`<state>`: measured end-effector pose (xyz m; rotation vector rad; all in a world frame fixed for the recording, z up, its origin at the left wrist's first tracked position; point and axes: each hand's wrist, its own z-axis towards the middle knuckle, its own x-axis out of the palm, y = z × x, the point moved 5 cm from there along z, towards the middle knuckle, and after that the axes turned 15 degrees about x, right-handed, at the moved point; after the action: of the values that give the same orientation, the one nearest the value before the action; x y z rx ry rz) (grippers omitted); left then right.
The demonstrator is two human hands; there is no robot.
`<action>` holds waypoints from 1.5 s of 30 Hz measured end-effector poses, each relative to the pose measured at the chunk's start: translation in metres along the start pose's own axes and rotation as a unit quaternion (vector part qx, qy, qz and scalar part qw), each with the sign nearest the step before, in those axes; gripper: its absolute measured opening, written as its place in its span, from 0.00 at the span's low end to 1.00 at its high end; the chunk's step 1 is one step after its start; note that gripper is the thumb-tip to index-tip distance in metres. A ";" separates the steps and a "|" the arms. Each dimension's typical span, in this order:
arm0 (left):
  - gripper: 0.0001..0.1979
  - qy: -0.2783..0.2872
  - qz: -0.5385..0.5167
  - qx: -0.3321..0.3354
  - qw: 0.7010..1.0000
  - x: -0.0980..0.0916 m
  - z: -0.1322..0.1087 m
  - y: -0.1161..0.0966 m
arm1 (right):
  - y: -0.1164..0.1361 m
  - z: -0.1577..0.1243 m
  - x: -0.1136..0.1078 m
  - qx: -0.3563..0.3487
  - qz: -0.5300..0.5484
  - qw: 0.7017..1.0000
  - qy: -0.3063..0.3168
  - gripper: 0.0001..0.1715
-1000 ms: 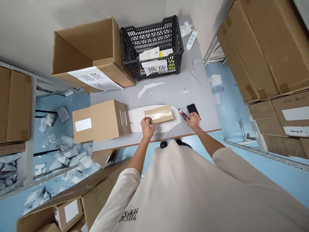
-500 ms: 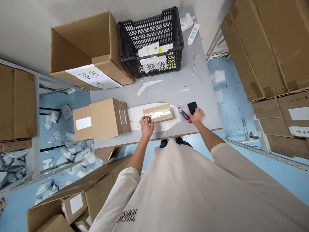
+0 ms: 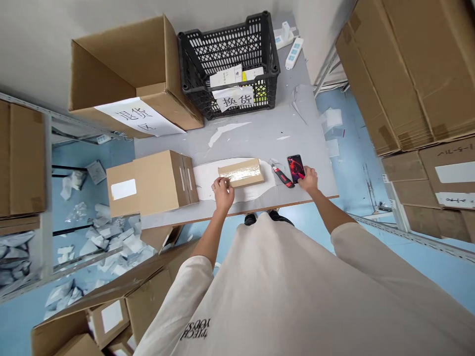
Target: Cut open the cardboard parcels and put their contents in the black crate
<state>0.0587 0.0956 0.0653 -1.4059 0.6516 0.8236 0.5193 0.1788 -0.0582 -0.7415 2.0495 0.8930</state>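
A small, narrow cardboard box (image 3: 243, 173) wrapped in shiny clear tape lies on a white paper sheet. My left hand (image 3: 222, 193) is closed at its near left corner, fingers curled against the cardboard. On the right, a smartphone (image 3: 296, 168) lies on the table, its screen lit with a red and dark picture. My right hand (image 3: 308, 180) has its fingers curled at the phone's lower right edge. Between box and phone lies a red and black utility knife (image 3: 282, 176), touched by neither hand.
A larger closed carton (image 3: 148, 185) stands left on the table (image 3: 256, 136). Behind are an open carton (image 3: 181, 106) and a black plastic crate (image 3: 274, 89) holding papers or packages. Power strips (image 3: 294, 53) lie at the back right. Stacked cartons (image 3: 393, 74) flank the right side.
The phone's screen has gone from dark to lit. My right hand has shifted slightly right, uncovering more of the phone. My left hand stays at the small box.
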 end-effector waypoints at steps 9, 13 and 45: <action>0.18 0.004 -0.001 0.004 1.000 -0.001 -0.002 0.001 | 0.029 0.000 0.009 -0.007 0.000 0.999 -0.054 0.21; 0.19 0.005 -0.005 0.010 1.000 -0.002 -0.002 0.002 | 0.053 -0.036 0.030 -0.124 -0.090 0.988 -0.002 0.19; 0.34 0.088 -0.034 0.162 0.982 0.006 -0.029 -0.014 | 0.248 -0.159 -0.041 -0.349 -0.062 0.919 0.171 0.22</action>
<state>0.0762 0.0681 0.0664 -1.2037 0.8288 0.5151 0.2930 0.2072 0.1332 -1.4798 1.9250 1.5318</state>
